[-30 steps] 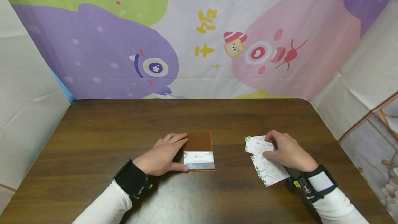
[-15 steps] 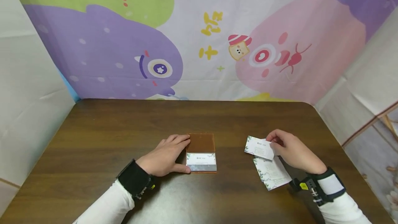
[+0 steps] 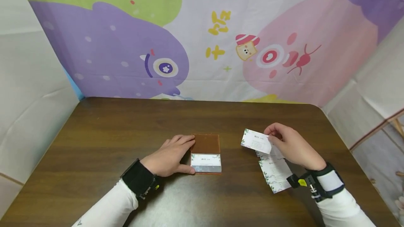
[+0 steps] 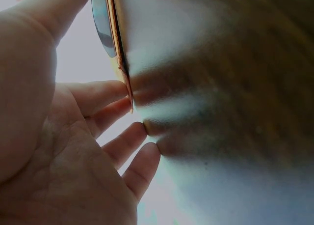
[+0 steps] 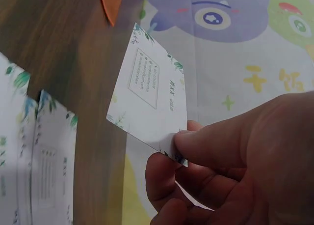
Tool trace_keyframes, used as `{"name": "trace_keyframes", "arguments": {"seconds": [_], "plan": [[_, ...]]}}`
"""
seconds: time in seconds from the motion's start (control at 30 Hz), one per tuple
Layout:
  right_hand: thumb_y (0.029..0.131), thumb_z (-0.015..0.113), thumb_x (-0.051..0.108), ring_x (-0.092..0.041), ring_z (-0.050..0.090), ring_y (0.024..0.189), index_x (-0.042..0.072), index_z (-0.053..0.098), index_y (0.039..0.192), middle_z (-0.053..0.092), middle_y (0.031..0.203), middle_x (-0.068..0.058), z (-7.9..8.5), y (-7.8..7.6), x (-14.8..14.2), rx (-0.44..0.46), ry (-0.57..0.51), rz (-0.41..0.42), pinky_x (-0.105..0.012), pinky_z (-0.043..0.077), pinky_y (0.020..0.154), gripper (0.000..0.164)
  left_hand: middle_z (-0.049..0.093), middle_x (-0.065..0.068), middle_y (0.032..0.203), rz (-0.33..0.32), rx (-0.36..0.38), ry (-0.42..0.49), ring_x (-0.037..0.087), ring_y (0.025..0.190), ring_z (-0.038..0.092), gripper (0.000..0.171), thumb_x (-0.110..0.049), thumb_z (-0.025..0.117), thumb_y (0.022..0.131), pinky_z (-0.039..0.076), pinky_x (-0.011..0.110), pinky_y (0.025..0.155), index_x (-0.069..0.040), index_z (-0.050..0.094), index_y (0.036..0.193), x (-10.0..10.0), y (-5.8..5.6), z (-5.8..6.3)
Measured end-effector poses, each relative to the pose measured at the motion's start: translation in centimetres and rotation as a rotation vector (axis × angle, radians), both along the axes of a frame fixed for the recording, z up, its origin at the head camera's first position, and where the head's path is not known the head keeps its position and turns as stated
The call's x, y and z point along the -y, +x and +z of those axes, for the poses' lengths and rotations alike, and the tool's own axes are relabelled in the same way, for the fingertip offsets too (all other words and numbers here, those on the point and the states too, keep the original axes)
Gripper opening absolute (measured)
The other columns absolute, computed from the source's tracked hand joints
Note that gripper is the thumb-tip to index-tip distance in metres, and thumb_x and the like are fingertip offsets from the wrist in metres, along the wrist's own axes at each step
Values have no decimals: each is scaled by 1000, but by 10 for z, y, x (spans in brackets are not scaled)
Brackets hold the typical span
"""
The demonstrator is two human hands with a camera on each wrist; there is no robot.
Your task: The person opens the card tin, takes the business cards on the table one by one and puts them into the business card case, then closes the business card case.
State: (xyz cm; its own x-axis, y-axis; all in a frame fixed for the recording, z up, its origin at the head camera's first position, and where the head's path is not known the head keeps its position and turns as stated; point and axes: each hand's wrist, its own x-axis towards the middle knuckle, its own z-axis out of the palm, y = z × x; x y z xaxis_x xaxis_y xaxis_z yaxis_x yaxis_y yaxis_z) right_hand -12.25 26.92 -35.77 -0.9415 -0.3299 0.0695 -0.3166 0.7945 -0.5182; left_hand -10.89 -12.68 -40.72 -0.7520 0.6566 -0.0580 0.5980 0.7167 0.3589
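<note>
My right hand (image 3: pixel 295 146) pinches a white business card (image 3: pixel 256 140) with green leaf prints by its corner. In the right wrist view this card (image 5: pixel 149 87) is tilted and raised off the table. Beneath it lie several more business cards (image 3: pixel 275 175), overlapping. My left hand (image 3: pixel 170 155) rests on the table beside a brown card holder (image 3: pixel 206 143), which lies unfolded. Its fingers and thumb touch the holder's left edge, fairly straight. A business card (image 3: pixel 205 159) sits in the holder's lower pocket. From the left wrist, only the holder's edge (image 4: pixel 117 53) shows.
Both hands work over a dark brown wooden table (image 3: pixel 142 118). A cartoon-printed cloth (image 3: pixel 202 45) hangs along its far edge. Pale cloth walls stand on the left and right. Each wrist wears a black strap with a small camera.
My right hand has lifted one card off the overlapping cards and moved it slightly away and left. My left hand has stayed at the holder. The head view has shifted a little.
</note>
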Motion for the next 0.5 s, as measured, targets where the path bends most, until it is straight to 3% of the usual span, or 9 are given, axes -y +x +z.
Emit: {"name": "trace_keyframes", "arguments": {"seconds": [0.5], "plan": [[99, 59, 9, -23, 55, 90, 11, 62, 114, 63, 101, -5, 4, -11, 31, 35, -29, 30, -38, 49, 80, 16, 28, 11, 160, 2, 8, -4, 31, 144, 25, 96, -63, 65, 86, 29, 54, 108, -2, 37, 154, 0, 0, -1]]}}
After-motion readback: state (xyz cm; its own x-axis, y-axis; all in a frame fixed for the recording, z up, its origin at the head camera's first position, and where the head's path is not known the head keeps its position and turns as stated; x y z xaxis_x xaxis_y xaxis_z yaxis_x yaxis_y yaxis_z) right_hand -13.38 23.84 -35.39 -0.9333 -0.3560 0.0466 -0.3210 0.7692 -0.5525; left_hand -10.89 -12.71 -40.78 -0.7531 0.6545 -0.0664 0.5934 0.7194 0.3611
